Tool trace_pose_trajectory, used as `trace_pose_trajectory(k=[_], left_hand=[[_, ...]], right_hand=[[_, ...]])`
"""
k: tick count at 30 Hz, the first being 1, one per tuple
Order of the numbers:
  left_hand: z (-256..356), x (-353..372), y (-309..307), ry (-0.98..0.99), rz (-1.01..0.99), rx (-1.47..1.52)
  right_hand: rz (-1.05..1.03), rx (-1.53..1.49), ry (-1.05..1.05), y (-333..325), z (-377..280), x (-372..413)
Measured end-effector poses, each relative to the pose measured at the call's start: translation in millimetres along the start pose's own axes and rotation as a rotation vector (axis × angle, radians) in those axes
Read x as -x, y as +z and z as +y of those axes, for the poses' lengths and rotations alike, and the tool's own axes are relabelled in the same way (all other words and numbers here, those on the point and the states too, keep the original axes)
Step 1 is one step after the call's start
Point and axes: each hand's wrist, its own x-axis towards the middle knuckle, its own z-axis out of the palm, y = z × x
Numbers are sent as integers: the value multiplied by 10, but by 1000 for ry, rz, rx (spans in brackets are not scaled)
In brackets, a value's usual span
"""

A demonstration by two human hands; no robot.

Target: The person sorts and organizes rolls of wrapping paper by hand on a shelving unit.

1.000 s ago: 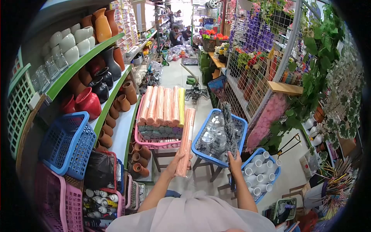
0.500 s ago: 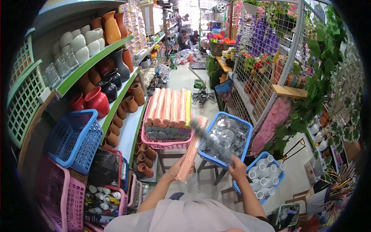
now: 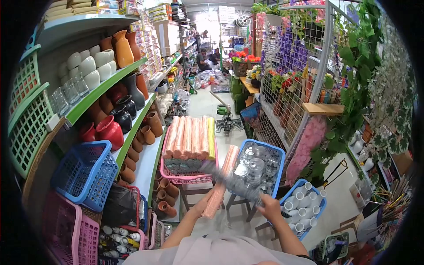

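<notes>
My left hand (image 3: 204, 207) is closed round the lower end of a long orange-and-white striped roll (image 3: 215, 202) in clear wrapping, tilted up and away. My right hand (image 3: 270, 208) grips one end of a long grey duster-like thing (image 3: 244, 190), smeared by motion, which crosses the roll at about its middle. Beyond my left hand, a pink basket (image 3: 185, 180) holds similar striped rolls and one yellow roll on top, with grey-green bundles underneath. Past the grey thing stands a blue basket (image 3: 282, 164) of clear glassware, partly covered by it.
White vases fill another blue basket (image 3: 321, 207) at the right. Shelves (image 3: 145, 165) of clay pots and vases line the left. A wire-mesh rack (image 3: 282, 101) with artificial flowers stands right of the aisle. A metal-legged device (image 3: 227, 123) is on the floor; people (image 3: 203, 61) sit far back.
The far end of the grey thing has swung left and down across the roll. The view has tilted up slightly. My left hand keeps hold of the roll.
</notes>
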Motion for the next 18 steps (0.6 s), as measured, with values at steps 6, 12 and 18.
trace_pose_trajectory(k=[6,12,18], left_hand=[[85,97,-139,72,-88,-141],[100,120,-162,-57,-69,168],[52,156,-213,-33,-302,241]], right_hand=[[-145,77,-101,86,50,-33],[-313,98,-220,-56,-206,-65],[113,48,147,114,-110,-72]])
